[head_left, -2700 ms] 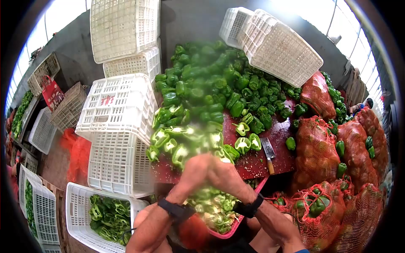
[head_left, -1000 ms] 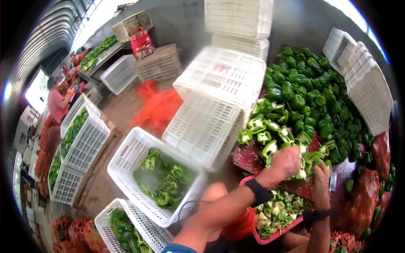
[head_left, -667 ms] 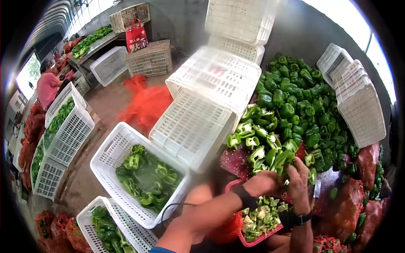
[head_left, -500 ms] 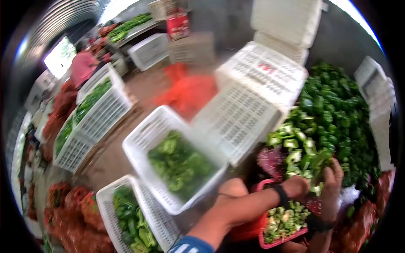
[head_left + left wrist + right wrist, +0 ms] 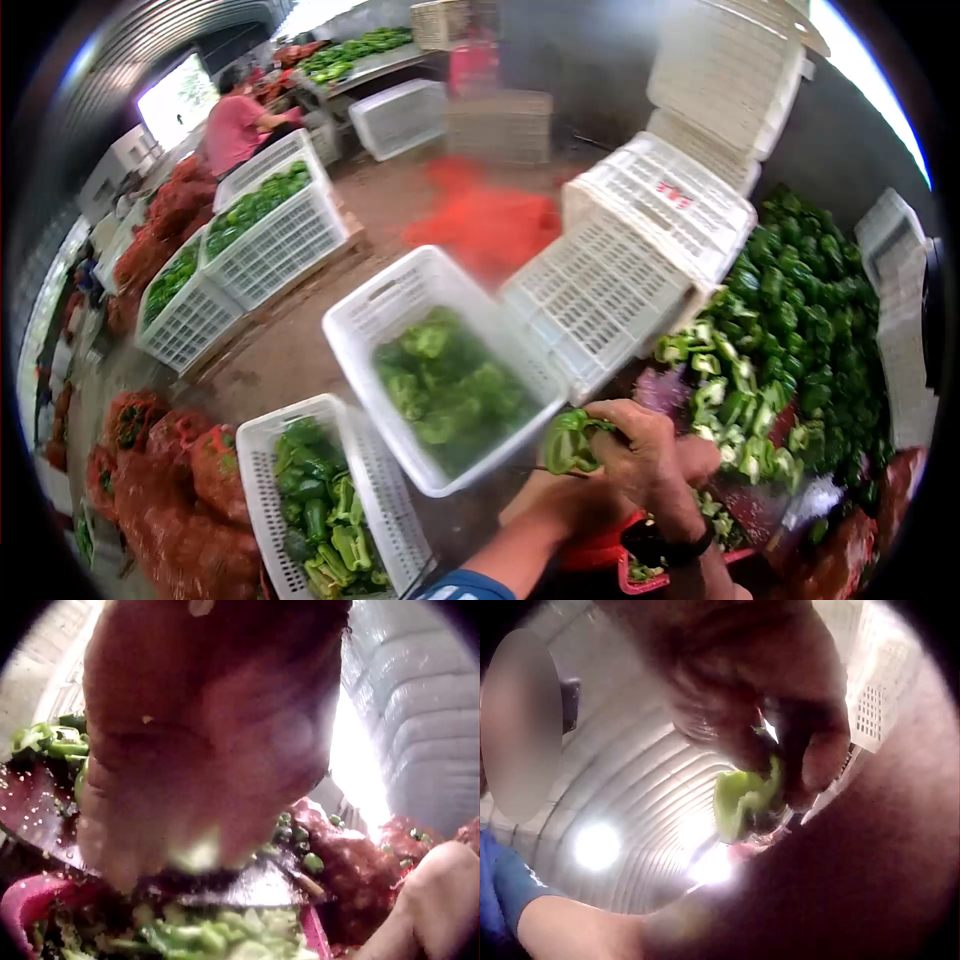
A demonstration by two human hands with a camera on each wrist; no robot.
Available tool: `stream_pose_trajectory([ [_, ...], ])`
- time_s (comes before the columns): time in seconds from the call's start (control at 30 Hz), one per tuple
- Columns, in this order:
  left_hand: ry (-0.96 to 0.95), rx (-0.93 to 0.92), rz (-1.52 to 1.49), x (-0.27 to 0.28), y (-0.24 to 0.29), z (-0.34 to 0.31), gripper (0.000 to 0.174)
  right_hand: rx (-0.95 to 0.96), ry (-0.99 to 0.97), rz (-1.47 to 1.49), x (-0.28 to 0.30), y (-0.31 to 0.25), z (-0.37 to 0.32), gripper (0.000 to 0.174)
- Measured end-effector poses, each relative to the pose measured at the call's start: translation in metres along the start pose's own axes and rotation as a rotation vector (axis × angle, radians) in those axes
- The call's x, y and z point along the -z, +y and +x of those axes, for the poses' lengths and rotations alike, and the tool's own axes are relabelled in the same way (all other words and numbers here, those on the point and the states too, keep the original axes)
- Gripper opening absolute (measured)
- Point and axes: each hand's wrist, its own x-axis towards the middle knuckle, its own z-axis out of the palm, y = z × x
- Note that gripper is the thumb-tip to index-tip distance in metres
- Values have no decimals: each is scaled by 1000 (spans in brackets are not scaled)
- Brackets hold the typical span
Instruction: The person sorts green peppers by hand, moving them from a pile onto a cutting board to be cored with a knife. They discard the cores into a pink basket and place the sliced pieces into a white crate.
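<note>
My right hand [image 5: 640, 445] pinches a cut green pepper piece [image 5: 568, 443] beside the near white crate [image 5: 345, 345], which holds cut peppers. The right wrist view shows that hand [image 5: 757, 682] with fingers and thumb round the light green piece [image 5: 735, 802]. My left hand [image 5: 697, 460] is partly hidden behind the right one, near the cut peppers [image 5: 745, 400] on the red board [image 5: 740, 505]. In the left wrist view the left hand [image 5: 202, 735] is over the pink tub [image 5: 26, 900] of scraps; its fingertips and any hold are unclear.
A second crate [image 5: 255, 455] of peppers stands at lower left. Stacked white crates [image 5: 600, 290] stand between the floor area and the pile of whole peppers [image 5: 800, 310]. Red net sacks [image 5: 160, 500] lie at left; a person in pink [image 5: 235, 130] sits beyond.
The head view has turned left. My right hand has crossed left over the left forearm with a pepper piece, from the cut peppers to beside the near crate.
</note>
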Motion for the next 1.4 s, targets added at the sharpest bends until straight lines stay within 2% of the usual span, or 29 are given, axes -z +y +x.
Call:
stream_pose_trajectory([
  [0.07,-1,-6,-3,1,0,-5,22,-75,-68,44,-20,-7,7,26],
  [0.2,0,-3,-27,2,7,-17,21,8,-227,-10,-76,-39,22,16],
  [0.23,-11,-8,-39,2,9,-16,21,121,-287,212,-92,-57,25,19],
  [0.27,-7,-4,-43,4,12,-17,21,113,-437,335,-105,-79,33,19],
  [0.3,-7,0,-45,4,15,-18,21,21,-583,460,-108,-100,36,23],
  [0.33,-8,2,-52,6,17,-16,21,131,-570,528,-115,-105,35,22],
  [0.37,4,0,-51,9,17,-13,21,273,-454,452,-123,-107,34,23],
  [0.4,-17,-10,-57,5,19,-5,21,307,-362,290,-119,-105,32,21],
  [0.47,-27,-24,-59,8,25,17,21,165,-176,71,-85,-102,27,19],
  [0.53,-13,0,-48,23,34,47,21,224,-125,253,-19,-67,29,24],
  [0.6,-68,11,4,18,58,94,21,-57,218,400,72,15,-13,26],
  [0.63,-132,-30,93,11,63,116,21,27,332,-156,118,25,-27,25],
  [0.67,-246,-165,284,1,58,140,20,-280,401,17,156,66,-52,23],
  [0.7,-338,-327,473,-9,53,164,20,-424,494,11,192,95,-74,21],
  [0.73,-404,-501,626,-18,48,187,21,-362,575,-94,223,127,-103,17],
  [0.77,-397,-515,594,-23,55,190,21,-526,723,19,255,165,-134,15],
  [0.8,-389,-521,563,-26,61,193,22,-730,771,-82,283,186,-161,15],
  [0.83,-440,-483,538,-25,79,190,25,-766,815,-476,311,252,-206,19],
  [0.87,-479,-452,587,-30,85,193,22,-910,883,-357,319,252,-220,20],
  [0.93,-466,-452,613,-38,86,188,22,-986,749,-537,336,299,-256,19],
  [1.0,-553,-363,721,-47,93,184,21,-696,539,-1104,332,330,-264,27],
  [1.03,-580,-384,703,-51,92,184,21,-398,654,-1054,326,344,-263,28],
  [1.07,-606,-404,683,-57,88,184,22,-614,540,-1130,323,344,-251,23],
  [1.13,-703,-323,736,-67,85,187,23,-582,501,-1199,319,344,-225,21],
  [1.17,-716,-316,771,-70,81,187,23,-630,454,-1225,324,357,-221,22],
  [1.27,-725,-313,784,-76,80,187,23,-668,382,-1185,339,378,-213,35],
  [1.33,-724,-320,780,-79,78,187,23,-827,292,-1107,349,383,-213,46],
  [1.4,-725,-330,793,-81,76,187,24,-854,434,-1017,351,386,-213,42],
])
